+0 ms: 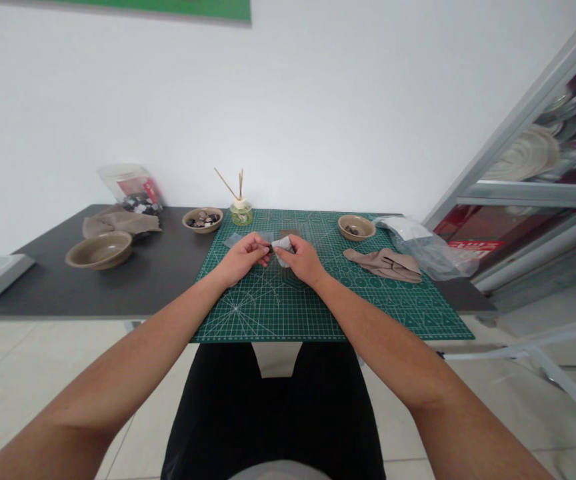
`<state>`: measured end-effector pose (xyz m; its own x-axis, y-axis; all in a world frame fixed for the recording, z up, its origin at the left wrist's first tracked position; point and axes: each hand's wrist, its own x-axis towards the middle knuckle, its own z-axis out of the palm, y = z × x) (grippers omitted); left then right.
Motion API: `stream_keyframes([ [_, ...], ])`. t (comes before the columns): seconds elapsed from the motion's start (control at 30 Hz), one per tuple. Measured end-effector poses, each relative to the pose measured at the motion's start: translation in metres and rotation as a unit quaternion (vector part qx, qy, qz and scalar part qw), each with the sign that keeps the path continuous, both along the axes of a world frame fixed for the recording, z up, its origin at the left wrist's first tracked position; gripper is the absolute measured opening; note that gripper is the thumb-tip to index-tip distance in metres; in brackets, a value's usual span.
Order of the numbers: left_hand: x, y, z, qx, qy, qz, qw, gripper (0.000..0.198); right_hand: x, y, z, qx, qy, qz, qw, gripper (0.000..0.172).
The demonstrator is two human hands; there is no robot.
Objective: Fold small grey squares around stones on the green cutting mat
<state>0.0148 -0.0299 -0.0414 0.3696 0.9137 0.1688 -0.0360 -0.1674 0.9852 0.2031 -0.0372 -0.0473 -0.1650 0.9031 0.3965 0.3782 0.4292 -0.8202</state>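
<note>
Over the green cutting mat (238, 313), both my hands meet close together. My left hand (242, 260) is closed, its fingertips pinching a small dark stone (270, 249). In my right hand (306, 260) is a light grey folded sheet (283, 252), which lies against or right beside the stone; whether it is paper or cloth I cannot tell. Just beyond my hands, a greyish flat sheet (233, 239) and a brown flat piece (287, 233) lie on the mat, partly covered by my fingers.
A bowl of stones (203, 229) and a reed diffuser (241, 212) stand behind on the left. At right are a bowl with few stones (357, 233), a crumpled brown cloth (385, 264) and a plastic bag (431, 250). Another bowl (99, 259) sits far left.
</note>
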Motion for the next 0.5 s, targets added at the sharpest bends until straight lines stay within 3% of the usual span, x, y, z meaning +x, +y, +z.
stream_keyframes([
  [0.3,-0.0025,0.0038,-0.0046,0.026,0.036,0.002,0.999,0.029,0.0017,0.0005,0.001,0.007,-0.026,0.006,1.0,0.027],
  [0.5,-0.004,0.0064,-0.0063,-0.019,0.015,0.016,1.0,0.038,0.0016,0.0006,0.0012,-0.012,-0.043,0.026,0.999,0.03],
])
